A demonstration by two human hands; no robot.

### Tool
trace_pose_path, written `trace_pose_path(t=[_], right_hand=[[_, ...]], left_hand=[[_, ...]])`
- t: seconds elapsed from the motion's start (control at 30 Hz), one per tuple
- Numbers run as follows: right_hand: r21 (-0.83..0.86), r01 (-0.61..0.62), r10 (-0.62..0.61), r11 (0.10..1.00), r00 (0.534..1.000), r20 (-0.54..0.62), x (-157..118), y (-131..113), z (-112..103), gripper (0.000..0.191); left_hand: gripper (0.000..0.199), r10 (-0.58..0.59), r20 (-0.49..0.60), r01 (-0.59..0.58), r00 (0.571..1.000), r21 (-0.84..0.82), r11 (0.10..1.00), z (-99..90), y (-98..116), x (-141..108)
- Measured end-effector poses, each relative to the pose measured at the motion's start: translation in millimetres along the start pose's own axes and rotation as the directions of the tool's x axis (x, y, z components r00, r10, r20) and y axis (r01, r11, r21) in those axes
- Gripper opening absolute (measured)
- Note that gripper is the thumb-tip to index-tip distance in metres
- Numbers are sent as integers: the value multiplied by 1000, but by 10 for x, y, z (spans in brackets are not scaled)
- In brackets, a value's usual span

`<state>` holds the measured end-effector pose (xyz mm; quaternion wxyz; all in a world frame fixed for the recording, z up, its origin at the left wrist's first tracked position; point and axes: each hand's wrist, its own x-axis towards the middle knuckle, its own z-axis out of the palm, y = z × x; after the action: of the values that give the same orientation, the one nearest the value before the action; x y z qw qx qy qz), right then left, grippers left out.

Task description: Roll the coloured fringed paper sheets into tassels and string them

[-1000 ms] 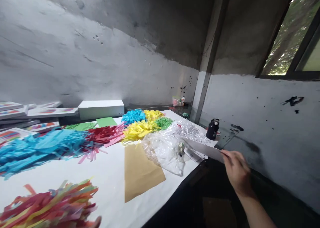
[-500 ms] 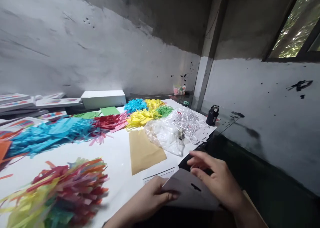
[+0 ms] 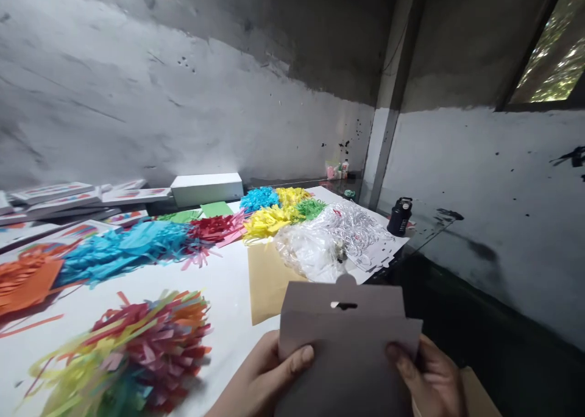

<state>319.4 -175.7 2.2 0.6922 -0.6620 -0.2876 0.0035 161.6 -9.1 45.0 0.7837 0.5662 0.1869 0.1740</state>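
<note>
A grey folding box with a hang-hole flap and a rounded tab at its top stands upright before me. My left hand grips its left side, thumb on the near face. On the right side, my right hand holds it the same way, fingers behind and thumb in front. Behind the box lies a brown paper sheet, partly covered. To the left of my hands rests a multicoloured bundle of paper strips.
Blue paper fringe, orange paper and yellow fringe lie across the table. A clear plastic bag adjoins tangled white strings. A black bottle stands at the right edge. Flat printed boxes and a white box line the back.
My right hand has come down onto the box's right side. The box has turned from a slant to face me upright, and the view has swung slightly left.
</note>
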Motion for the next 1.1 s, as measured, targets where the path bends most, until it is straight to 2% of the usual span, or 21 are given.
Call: trace_pose_path(t=[0.1, 0.17, 0.2, 0.23, 0.27, 0.3, 0.33, 0.37, 0.4, 0.43, 0.5, 0.57, 0.63, 0.7, 0.77, 0.93, 1.03, 1.1], right_hand=[[203, -146, 138, 968, 989, 57, 5, 106, 133, 42], [237, -178, 160, 955, 983, 94, 13, 229, 234, 40], [201, -122, 113, 972, 992, 58, 23, 296, 277, 40], [116, -4, 6, 993, 1000, -13, 39, 360, 312, 41], [-21, 155, -157, 988, 984, -87, 59, 416, 341, 43], [-188, 320, -345, 928, 931, -119, 82, 461, 363, 44], [-337, 464, -518, 819, 851, -87, 107, 493, 382, 43], [-431, 570, -632, 699, 775, -1, 132, 513, 398, 40], [-459, 642, -677, 614, 728, 112, 155, 520, 413, 37], [-441, 679, -668, 587, 713, 210, 176, 519, 427, 35], [-334, 661, -574, 673, 750, 328, 208, 496, 447, 33], [-213, 534, -426, 818, 812, 400, 227, 456, 450, 29], [-120, 373, -278, 920, 836, 473, 238, 407, 435, 26], [-78, 250, -177, 965, 841, 511, 249, 362, 407, 22], [-63, 190, -130, 980, 844, 521, 264, 343, 374, 18], [-11, 211, -180, 978, 860, 478, 276, 460, 330, 8], [-73, 332, -282, 941, 883, 376, 212, 566, 380, 9], [-158, 448, -387, 880, 869, 307, 133, 621, 429, 12]], left_hand=[[67, -91, -6, 90, 996, -103, 991, -36, -22, 82], [69, -134, 2, 133, 991, -147, 980, -100, -65, 175], [66, -153, 5, 152, 988, -151, 977, -139, -103, 227], [63, -168, 6, 167, 986, -147, 975, -177, -153, 277], [60, -173, 6, 172, 985, -143, 975, -214, -212, 319], [58, -172, 7, 172, 985, -145, 974, -246, -278, 353], [56, -172, 13, 172, 985, -154, 973, -272, -346, 375], [55, -172, 26, 174, 985, -171, 970, -293, -413, 385], [54, -173, 46, 178, 984, -195, 964, -308, -475, 387], [54, -175, 67, 185, 982, -220, 958, -321, -530, 380], [54, -182, 99, 201, 978, -255, 946, -344, -614, 356], [54, -206, 102, 226, 973, -268, 936, -369, -670, 331], [53, -243, 96, 260, 965, -276, 925, -391, -712, 314], [53, -263, 94, 280, 960, -293, 914, -400, -746, 308], [54, -273, 98, 290, 957, -306, 907, -392, -771, 310], [54, -308, 93, 322, 947, -311, 894, -340, -789, 330], [55, -340, 65, 343, 938, -299, 890, -302, -787, 350], [56, -353, 55, 352, 934, -297, 887, -273, -787, 368]])
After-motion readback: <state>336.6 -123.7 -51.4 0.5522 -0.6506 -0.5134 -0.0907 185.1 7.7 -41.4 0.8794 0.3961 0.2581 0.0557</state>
